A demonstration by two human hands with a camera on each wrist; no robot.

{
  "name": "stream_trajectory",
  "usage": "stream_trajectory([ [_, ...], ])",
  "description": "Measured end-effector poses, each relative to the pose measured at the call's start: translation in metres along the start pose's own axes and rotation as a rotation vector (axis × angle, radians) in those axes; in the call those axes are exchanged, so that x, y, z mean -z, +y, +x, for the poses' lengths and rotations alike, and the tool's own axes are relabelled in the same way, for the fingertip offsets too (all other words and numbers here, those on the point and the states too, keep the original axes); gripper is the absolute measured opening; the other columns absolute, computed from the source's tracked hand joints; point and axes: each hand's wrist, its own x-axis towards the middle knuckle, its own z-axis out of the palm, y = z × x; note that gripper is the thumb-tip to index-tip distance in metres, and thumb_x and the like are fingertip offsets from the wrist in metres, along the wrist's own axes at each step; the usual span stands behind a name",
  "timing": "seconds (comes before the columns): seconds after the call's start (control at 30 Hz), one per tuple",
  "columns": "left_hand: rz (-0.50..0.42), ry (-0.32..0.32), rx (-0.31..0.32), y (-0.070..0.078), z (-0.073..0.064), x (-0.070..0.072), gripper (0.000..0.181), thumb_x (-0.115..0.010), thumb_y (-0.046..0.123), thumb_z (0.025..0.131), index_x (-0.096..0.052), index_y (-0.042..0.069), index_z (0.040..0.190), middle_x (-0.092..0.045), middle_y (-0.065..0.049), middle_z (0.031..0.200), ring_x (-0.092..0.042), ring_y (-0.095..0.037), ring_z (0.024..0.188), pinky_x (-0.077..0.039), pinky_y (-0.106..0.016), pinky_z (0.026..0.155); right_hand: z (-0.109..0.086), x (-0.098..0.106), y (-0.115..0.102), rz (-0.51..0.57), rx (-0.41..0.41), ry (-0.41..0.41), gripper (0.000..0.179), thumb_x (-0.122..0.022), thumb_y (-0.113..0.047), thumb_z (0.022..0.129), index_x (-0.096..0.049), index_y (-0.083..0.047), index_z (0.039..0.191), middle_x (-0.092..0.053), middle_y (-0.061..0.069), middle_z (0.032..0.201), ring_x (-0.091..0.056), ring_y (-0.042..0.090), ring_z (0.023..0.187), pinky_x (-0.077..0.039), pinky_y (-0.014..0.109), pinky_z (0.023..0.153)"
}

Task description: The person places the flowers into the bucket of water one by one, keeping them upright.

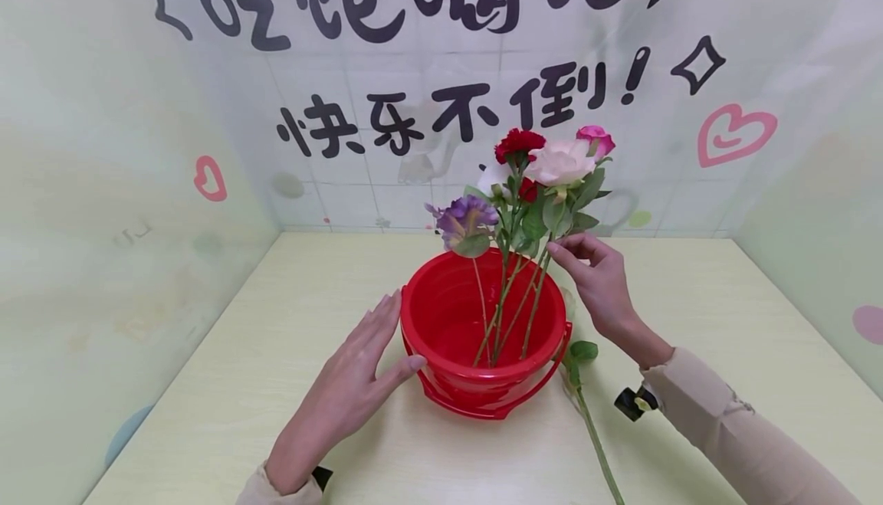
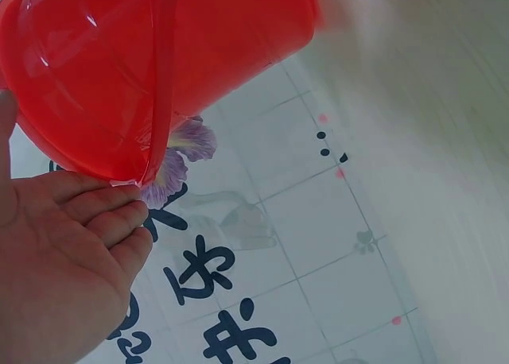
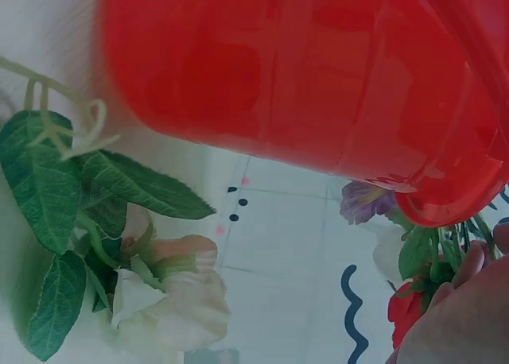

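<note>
A red plastic bucket stands upright, holding several artificial flowers: a purple flower, a red carnation, a pale pink rose and a small magenta rose. Thumb and fingers of my right hand pinch a stem just under the pale pink rose, above the bucket's right rim. Against the bucket's left side my left hand rests with its fingers extended, thumb near the front rim. The left wrist view shows that palm with fingertips at the rim.
Right of the bucket, another artificial rose lies on the table, its green stem pointing toward me. Its pale bloom shows in the right wrist view. A printed backdrop stands behind the pale table.
</note>
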Motion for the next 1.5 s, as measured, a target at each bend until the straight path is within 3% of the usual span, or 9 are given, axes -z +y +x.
stream_trajectory([
  [0.67,0.013,-0.014,0.007,0.001,0.001,0.0,0.087,-0.063,0.058,0.098,-0.027,0.015,0.165,-0.027,-0.002,0.169,-0.025,-0.027,0.155,-0.039,-0.056,0.113,-0.003,0.004,0.01,-0.042,-0.011,-0.041,0.023,-0.068,-0.011,0.101,-0.067,0.012,0.105,-0.066,-0.003,0.091,-0.055,0.019,0.09,-0.048,0.027,0.077],
  [1.5,0.019,-0.007,0.007,0.001,0.0,0.0,0.087,-0.063,0.058,0.098,-0.027,0.015,0.165,-0.028,-0.003,0.169,-0.026,-0.028,0.154,-0.042,-0.057,0.111,-0.007,0.013,0.014,-0.054,-0.028,-0.071,0.027,-0.066,-0.015,0.102,-0.066,0.011,0.11,-0.066,-0.004,0.094,-0.056,0.018,0.093,-0.049,0.025,0.079],
])
